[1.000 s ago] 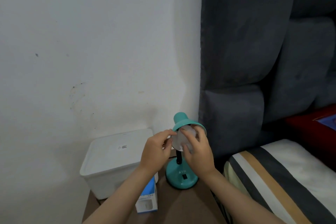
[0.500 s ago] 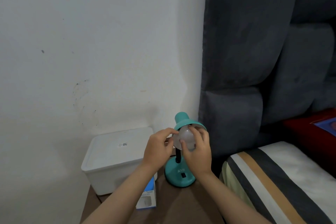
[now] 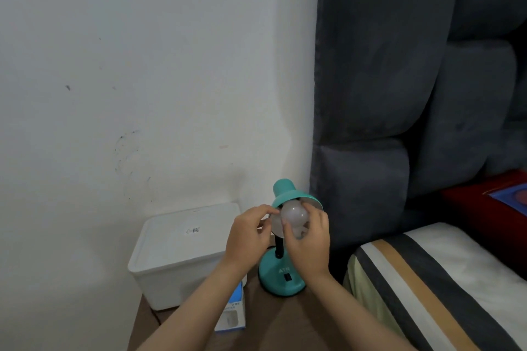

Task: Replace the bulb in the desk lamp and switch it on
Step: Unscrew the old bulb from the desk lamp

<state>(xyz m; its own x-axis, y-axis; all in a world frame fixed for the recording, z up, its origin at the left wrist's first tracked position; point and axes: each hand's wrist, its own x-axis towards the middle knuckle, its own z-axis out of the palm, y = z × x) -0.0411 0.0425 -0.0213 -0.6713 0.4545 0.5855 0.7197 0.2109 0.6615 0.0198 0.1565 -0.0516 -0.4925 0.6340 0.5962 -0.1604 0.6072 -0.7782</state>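
A teal desk lamp [image 3: 281, 275] stands on a brown bedside table, its shade [image 3: 288, 194] tilted towards me. A frosted white bulb [image 3: 293, 215] sits at the mouth of the shade, its base hidden inside. My right hand [image 3: 309, 242] wraps the bulb from the right and below, fingers curled over its globe. My left hand [image 3: 246, 239] is at the shade's left rim, thumb and forefinger pinched on the edge beside the bulb. A black switch [image 3: 287, 276] shows on the lamp's base.
A white lidded plastic box [image 3: 182, 248] stands left of the lamp against the wall. A blue-and-white bulb carton [image 3: 232, 313] lies under my left forearm. A dark grey padded headboard [image 3: 370, 94] and a striped bed [image 3: 427, 279] are on the right.
My right hand has shifted its fingers around the bulb, which now sits a little higher in the shade's mouth. My left hand stays at the rim.
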